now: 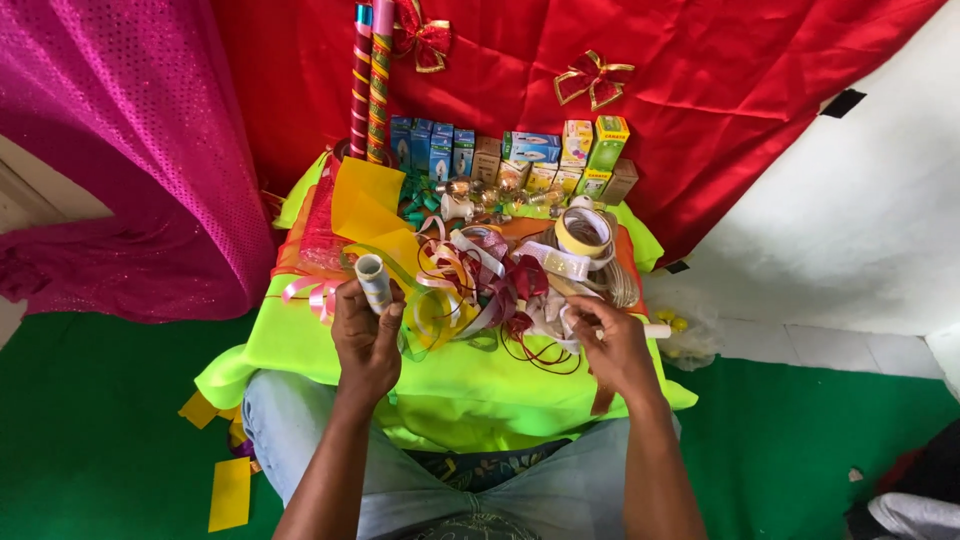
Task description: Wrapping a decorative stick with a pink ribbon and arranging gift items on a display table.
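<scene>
Hidden: right hand [612, 350] fingertips were buried in tangled ribbons [490, 285]; grip could not be told.
Left hand [365, 335]: fingers curled tight around a small paper roll [374, 282], its top poking above the fist.
Textures: glossy curled ribbons just right of it, on neon-green cloth [460, 375].

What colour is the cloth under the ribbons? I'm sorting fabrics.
Neon yellow-green cloth, clearest in the head view.
</scene>
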